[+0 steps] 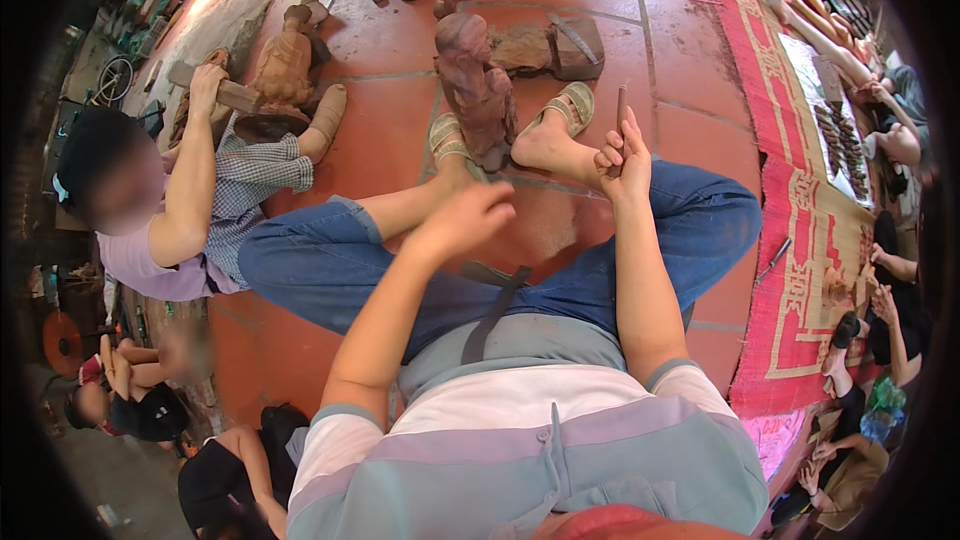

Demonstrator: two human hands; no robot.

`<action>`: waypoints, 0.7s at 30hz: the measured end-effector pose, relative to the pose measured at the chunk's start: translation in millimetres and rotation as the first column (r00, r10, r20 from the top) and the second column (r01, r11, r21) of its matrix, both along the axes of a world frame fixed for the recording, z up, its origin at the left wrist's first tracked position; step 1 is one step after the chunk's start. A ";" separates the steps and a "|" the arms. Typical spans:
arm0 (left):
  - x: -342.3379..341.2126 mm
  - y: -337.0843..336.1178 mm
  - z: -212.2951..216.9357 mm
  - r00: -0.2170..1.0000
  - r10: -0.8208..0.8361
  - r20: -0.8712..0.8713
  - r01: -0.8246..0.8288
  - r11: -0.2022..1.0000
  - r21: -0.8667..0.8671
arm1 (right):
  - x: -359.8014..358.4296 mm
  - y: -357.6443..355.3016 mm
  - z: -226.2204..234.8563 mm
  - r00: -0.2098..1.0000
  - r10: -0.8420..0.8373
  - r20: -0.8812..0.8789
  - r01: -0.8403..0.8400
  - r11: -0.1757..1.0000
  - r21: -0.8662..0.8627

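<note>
A dark reddish-brown carved wooden figure (472, 80) stands between my feet on the tiled floor, in front of my crossed legs. My right hand (625, 158) is raised over my right shin, its fingers wrapped around a thin brown rod (622, 105) that points upward. I cannot make out whether the rod is a tool's handle. Nearer my left shin, my left hand (468, 220) hovers with its fingers reaching to the right and apart from the figure. Nothing shows in it, though its palm is hidden.
Behind the figure lies a rough wooden block (550, 48) with a flat metal-looking strip on it. On my left, a person works with a wooden mallet (215, 90) at another carved figure (284, 65). A red patterned mat (800, 270) runs along the right, where other people sit.
</note>
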State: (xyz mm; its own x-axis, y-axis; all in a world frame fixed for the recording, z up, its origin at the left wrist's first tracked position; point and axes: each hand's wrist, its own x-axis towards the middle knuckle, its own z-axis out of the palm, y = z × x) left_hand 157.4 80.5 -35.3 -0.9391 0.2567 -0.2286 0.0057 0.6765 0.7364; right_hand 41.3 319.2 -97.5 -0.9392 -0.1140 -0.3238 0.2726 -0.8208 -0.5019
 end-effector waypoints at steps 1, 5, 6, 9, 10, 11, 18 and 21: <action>-10.2 -9.1 17.8 0.996 0.061 -0.061 -0.066 0.995 -0.079 | 4.4 -1.9 5.9 1.000 -0.001 -0.010 0.001 1.000 0.003; -50.5 -43.4 51.6 0.772 0.279 -0.571 -0.230 0.960 0.158 | 22.8 -6.7 30.2 0.997 0.028 -0.070 -0.030 0.999 -0.025; -59.9 -44.9 62.3 0.733 0.269 -0.625 -0.210 0.963 0.168 | 27.6 -7.9 36.7 0.996 0.032 -0.087 -0.033 0.999 -0.009; -89.6 -44.9 83.7 0.639 0.184 -0.747 -0.128 0.983 0.133 | 43.0 -10.9 57.4 0.989 0.036 -0.141 -0.031 0.999 0.040; -100.3 -46.1 82.4 0.636 0.121 -0.762 -0.093 0.992 0.080 | 47.2 -10.7 60.7 0.986 0.038 -0.163 -0.028 0.998 0.061; -109.7 -46.9 81.0 0.630 0.058 -0.774 -0.058 0.998 0.027 | 50.4 -9.3 63.7 0.982 0.040 -0.185 -0.025 0.996 0.084; -155.7 -44.1 78.0 0.765 0.044 -0.643 -0.007 0.998 0.060 | 61.2 18.3 60.7 0.983 -0.070 -0.171 0.073 0.997 0.012; -173.4 -21.3 84.9 0.640 0.087 -0.764 -0.181 0.983 -0.039 | 62.8 22.9 60.4 0.978 -0.082 -0.189 0.078 0.997 -0.030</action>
State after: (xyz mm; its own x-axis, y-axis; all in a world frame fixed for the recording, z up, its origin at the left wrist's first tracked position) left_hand -16.0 59.2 49.6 -0.8181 0.1327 0.5596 0.4310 0.7858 0.4437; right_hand 104.1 342.1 -37.2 -0.9898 -0.0415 -0.1365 0.1072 -0.8479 -0.5192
